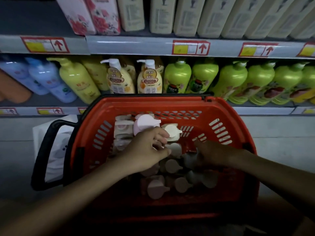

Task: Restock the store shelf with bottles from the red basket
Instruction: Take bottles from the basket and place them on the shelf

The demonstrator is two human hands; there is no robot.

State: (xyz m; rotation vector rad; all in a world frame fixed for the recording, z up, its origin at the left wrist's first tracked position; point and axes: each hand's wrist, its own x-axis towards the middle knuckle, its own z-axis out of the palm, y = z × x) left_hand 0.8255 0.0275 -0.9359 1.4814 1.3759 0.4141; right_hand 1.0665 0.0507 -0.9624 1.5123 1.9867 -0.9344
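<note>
The red basket (225, 116) stands on the floor below me, in front of the shelf (136, 45). Inside it stand several pump bottles seen from above, with pink (144, 125), cream (172, 131) and grey (192, 159) caps. My left hand (144, 152) reaches into the basket's middle, fingers curled over a cream-capped bottle (175, 149); whether it grips is unclear. My right hand (213, 155) is also inside, fingers bent down around the grey-capped bottle in shadow.
The lower shelf row holds blue bottles (46, 77), yellow pump bottles (76, 80), cream pump bottles (119, 80) and several green bottles (177, 77). Boxed goods (162, 14) fill the upper shelf. The basket's black handle (46, 150) juts left over a white bag (56, 150).
</note>
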